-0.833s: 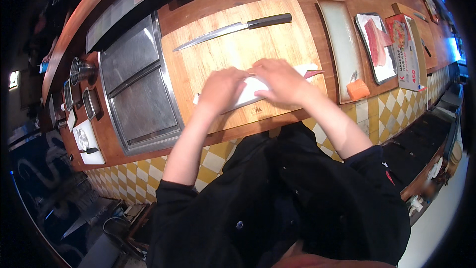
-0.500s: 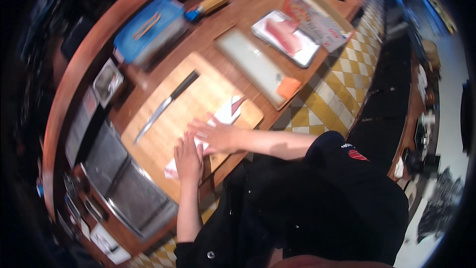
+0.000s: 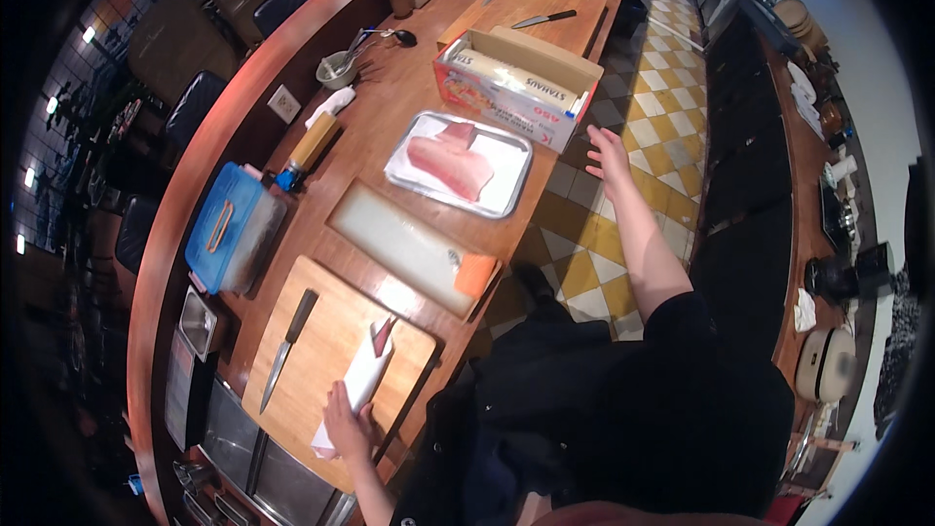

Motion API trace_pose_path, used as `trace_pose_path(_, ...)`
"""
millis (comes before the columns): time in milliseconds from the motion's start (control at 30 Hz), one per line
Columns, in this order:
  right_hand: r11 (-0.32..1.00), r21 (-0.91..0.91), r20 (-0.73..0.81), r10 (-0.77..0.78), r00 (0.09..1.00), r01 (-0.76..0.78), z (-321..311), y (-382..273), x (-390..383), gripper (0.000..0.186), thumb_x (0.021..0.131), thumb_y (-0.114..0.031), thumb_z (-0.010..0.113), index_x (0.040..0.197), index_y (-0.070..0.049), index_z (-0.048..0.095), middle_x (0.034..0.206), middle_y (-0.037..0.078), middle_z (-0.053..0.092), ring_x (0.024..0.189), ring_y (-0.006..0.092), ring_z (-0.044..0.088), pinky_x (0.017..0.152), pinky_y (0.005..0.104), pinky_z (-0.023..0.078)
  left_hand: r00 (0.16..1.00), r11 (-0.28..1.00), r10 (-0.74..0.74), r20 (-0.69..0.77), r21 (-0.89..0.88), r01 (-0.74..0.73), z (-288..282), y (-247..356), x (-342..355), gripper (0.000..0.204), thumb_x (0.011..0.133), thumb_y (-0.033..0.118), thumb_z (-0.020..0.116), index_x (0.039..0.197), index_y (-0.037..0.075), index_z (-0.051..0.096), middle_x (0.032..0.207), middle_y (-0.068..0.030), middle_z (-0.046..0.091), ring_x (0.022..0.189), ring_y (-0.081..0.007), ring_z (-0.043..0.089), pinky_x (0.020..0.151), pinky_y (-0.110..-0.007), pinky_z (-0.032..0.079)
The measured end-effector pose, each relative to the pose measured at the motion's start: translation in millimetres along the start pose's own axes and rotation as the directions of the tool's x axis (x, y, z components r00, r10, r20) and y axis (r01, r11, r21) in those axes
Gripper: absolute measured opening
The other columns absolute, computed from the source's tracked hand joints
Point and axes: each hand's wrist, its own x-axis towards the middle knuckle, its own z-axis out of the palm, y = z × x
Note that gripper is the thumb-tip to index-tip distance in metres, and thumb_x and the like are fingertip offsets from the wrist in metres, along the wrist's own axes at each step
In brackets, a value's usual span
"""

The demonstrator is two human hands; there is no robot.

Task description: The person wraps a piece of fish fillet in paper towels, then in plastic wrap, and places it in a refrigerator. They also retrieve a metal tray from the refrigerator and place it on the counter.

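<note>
On the wooden cutting board [image 3: 317, 321] lies a piece of fish wrapped in white paper [image 3: 362, 375], its reddish end [image 3: 382, 333] sticking out at the far tip. My left hand [image 3: 347, 423] is closed around the near end of the wrapped fish, thumb on one side and fingers on the other. Empty and with its fingers apart, my right hand [image 3: 610, 158] reaches out past the counter's right edge. It is nearest to an open cardboard box [image 3: 516, 97] holding a pale roll. A dark-handled knife [image 3: 289, 349] lies left of the wrapped fish.
Beyond the board are a long tray [image 3: 399, 244] with an orange piece [image 3: 475, 275] and a metal tray [image 3: 523, 175] with reddish fish fillets [image 3: 450, 158]. A blue-lidded container [image 3: 229, 224] stands left. Another board [image 3: 575, 15] with knives lies far back. Tiled floor [image 3: 594, 253] runs along the right.
My right hand has left the wrapped fish and swung out to the right toward the cardboard box. My left hand stays on the fish. The view has shifted, showing more of the far counter.
</note>
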Motion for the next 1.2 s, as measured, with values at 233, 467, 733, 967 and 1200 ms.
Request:
trace_pose_path(233, 0.931, 0.218, 0.164, 0.261, 0.951, -0.293, 14, -9, 157, 0.1, 0.073, -0.054, 0.083, 0.15, -0.005, 0.042, 0.152, 0.02, 0.038, 0.142, 0.0357, 0.035, 0.111, 0.057, 0.033, 0.872, 0.901, -0.433, 0.227, 0.064, 0.43, -1, 40, 21, 0.087, 0.083, 0.018, 0.078, 0.156, 0.012, 0.031, 0.16, -0.0208, 0.031, 0.148, -0.04, 0.03, 0.116, -0.062, 0.026)
trace_pose_path(467, 0.815, 0.492, 0.022, -0.363, 0.931, 0.306, 6, -21, 177, 0.064, 0.09, -0.01, 0.07, 0.148, -0.001, 0.045, 0.136, 0.01, 0.057, 0.127, 0.0201, 0.053, 0.109, 0.0328, 0.038, 0.937, 0.925, -0.325, 0.127, -0.165, 0.343, -47, 141, 58, 0.076, 0.092, 0.017, 0.07, 0.154, 0.003, 0.029, 0.155, -0.0233, 0.035, 0.144, -0.0409, 0.033, 0.118, -0.044, 0.031)
trace_pose_path(733, 0.751, -0.054, 0.23, -0.632, 0.74, 0.658, -14, -3, 156, 0.03, 0.089, -0.027, 0.075, 0.119, -0.02, 0.074, 0.152, 0.015, 0.032, 0.143, 0.0307, 0.032, 0.116, 0.0431, 0.03, 0.985, 0.958, -0.164, -0.053, -0.246, 0.146, -76, 199, 119, 0.046, 0.097, 0.013, 0.063, 0.14, 0.001, 0.05, 0.133, -0.0187, 0.055, 0.128, -0.0338, 0.052, 0.109, -0.042, 0.038)
trace_pose_path(967, 0.761, -0.322, -0.101, -0.619, 0.778, 0.563, -96, -13, 227, 0.04, 0.093, -0.033, 0.069, 0.13, -0.018, 0.066, 0.141, 0.016, 0.046, 0.136, 0.0319, 0.044, 0.112, 0.0401, 0.038, 0.989, 0.912, 0.056, -0.135, -0.396, -0.105, -79, 326, 235, 0.018, 0.099, 0.009, 0.059, 0.113, -0.001, 0.066, 0.103, -0.0121, 0.068, 0.099, -0.0232, 0.064, 0.09, -0.034, 0.048)
trace_pose_path(1200, 0.565, -0.576, 0.142, -0.643, 0.753, 0.591, -86, -73, 392, 0.021, 0.091, -0.02, 0.067, 0.111, -0.014, 0.073, 0.103, 0.005, 0.069, 0.106, 0.0276, 0.062, 0.094, 0.0396, 0.05, 0.91, 0.772, 0.347, -0.225, -0.482, -0.414, -7, 494, 322, 0.025, 0.097, 0.007, 0.06, 0.122, 0.001, 0.06, 0.119, -0.0128, 0.064, 0.113, -0.0255, 0.06, 0.095, -0.036, 0.047)
